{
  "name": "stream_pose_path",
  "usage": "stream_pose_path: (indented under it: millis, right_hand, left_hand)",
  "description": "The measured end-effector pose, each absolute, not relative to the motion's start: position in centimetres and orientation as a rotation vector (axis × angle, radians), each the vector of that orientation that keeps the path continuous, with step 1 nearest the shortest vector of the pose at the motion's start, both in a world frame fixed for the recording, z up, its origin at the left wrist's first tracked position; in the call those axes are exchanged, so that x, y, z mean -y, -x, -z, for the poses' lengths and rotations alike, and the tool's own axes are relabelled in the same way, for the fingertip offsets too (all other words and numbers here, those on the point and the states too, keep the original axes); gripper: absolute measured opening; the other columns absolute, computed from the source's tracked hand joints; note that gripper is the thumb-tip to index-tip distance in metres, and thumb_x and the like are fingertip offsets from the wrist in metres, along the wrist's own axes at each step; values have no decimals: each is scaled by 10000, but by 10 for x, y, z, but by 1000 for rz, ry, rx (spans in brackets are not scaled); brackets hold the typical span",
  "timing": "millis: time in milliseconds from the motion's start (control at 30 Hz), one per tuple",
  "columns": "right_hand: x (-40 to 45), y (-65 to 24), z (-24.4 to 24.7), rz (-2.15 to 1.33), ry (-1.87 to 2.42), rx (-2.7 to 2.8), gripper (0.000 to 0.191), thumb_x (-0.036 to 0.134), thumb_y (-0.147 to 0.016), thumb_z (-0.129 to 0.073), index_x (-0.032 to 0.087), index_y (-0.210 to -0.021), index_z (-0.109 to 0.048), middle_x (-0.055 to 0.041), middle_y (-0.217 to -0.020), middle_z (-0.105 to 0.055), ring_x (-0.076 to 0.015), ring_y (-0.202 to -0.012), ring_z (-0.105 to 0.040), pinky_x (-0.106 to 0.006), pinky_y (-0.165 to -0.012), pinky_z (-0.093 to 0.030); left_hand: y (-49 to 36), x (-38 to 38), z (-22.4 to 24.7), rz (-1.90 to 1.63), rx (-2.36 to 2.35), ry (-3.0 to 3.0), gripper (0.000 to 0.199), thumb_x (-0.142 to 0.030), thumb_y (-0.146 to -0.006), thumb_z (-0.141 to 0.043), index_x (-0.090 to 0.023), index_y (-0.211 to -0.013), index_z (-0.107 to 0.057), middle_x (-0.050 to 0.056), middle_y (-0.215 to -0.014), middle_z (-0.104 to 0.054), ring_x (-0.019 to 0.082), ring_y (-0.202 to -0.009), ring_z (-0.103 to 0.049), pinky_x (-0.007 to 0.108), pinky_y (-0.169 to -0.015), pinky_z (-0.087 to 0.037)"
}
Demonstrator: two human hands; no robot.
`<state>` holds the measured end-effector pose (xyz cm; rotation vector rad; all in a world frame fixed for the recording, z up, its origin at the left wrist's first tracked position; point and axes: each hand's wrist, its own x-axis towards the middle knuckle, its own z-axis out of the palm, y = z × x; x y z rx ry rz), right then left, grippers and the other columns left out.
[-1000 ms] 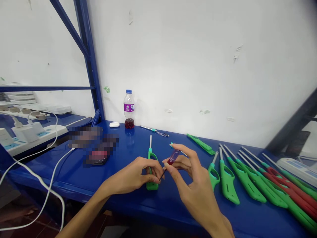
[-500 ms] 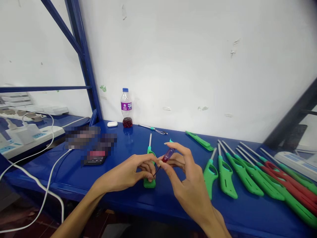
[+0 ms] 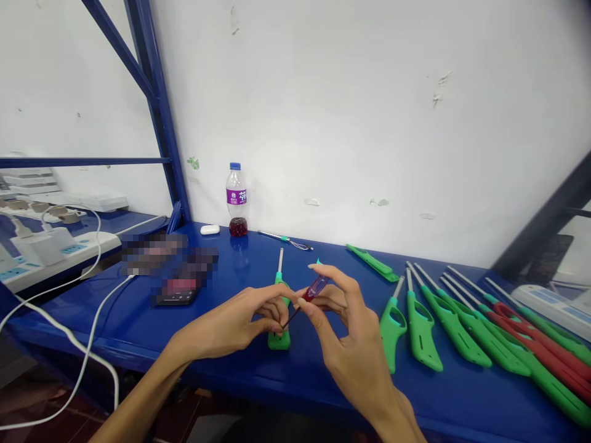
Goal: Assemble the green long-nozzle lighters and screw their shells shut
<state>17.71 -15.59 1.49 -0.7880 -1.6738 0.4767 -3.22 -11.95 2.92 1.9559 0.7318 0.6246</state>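
Between thumb and fingers, my right hand (image 3: 355, 332) grips a small screwdriver (image 3: 316, 287) with a clear purple and red handle, its thin shaft slanting down to the left. My left hand (image 3: 244, 317) is closed near the shaft's tip, over a green lighter (image 3: 279, 340) lying on the blue table; whatever its fingertips pinch is too small to make out. The lighter's metal rod points away from me. Behind my right hand a bit of green shows, mostly hidden.
Several green and red lighters (image 3: 422, 332) lie fanned out at the right. A green shell piece (image 3: 373, 263), a wire-ended rod (image 3: 285, 239), a bottle (image 3: 237, 200) and a white case (image 3: 210, 229) are along the back. Left: phone (image 3: 178, 298), white cables (image 3: 92, 332), power strip (image 3: 87, 246).
The screwdriver handle has shifted very slightly up and to the right. Both hands keep nearly the same pose, and the view has tilted a little.
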Motion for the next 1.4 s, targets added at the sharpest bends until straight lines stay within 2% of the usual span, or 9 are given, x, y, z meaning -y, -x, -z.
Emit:
stream_pose_path:
  millis: [167,400,667,1000,1267,1400]
  right_hand:
    - [157,-177,-11,-436,768,1708,503,137,-1016,-587,385,-1447,-510,29,-1072,-754,-130,-945,-746,-262,-920,-615]
    - [155,-174,-10,-462,764,1749,561,111,-1018,-565,415,-1482,-484,40,-1074,-752,-119,-954,-745,-233,-909,-609]
    - [155,-172,-9,-464,777,1787,573,98,-1010,-565,419,-1479,-485,48,-1092,-753,-115,-948,-742,-222,-900,-599]
    - [156,-174,-10,-457,792,1796,578,102,-1015,-555,422,-1490,-475,55,-1056,-744,-117,-961,-733,-227,-907,-592]
    - [156,-174,-11,-436,796,1795,567,113,-1015,-559,419,-1487,-482,50,-1065,-752,-138,-957,-741,-259,-896,-607]
    - [156,-174,-10,-455,802,1830,594,93,-1011,-547,435,-1491,-475,61,-1121,-750,-130,-993,-733,-256,-924,-593]
  left_hand:
    - [32,119,-28,-629,-742,-1975,341,-19,-948,-541,-261,-1181,-605,-53,-892,-664,130,-809,-644,271,-800,-528]
    - [32,120,-31,-585,-829,-2078,239,-35,-921,-597,-248,-1028,-628,-60,-899,-707,138,-832,-654,271,-812,-497]
    - [32,119,-32,-565,-884,-2134,207,-42,-885,-630,-238,-950,-627,-62,-877,-714,145,-823,-634,265,-782,-459]
    - [28,119,-31,-572,-896,-2135,150,-88,-892,-617,-226,-951,-632,-32,-874,-711,169,-824,-643,284,-784,-473]
    - [28,119,-29,-577,-884,-2142,183,-71,-896,-617,-223,-988,-659,-31,-869,-716,165,-810,-641,281,-777,-472]
    - [28,118,-29,-547,-909,-2149,188,-74,-895,-615,-216,-1007,-664,-20,-896,-711,171,-821,-644,287,-772,-467]
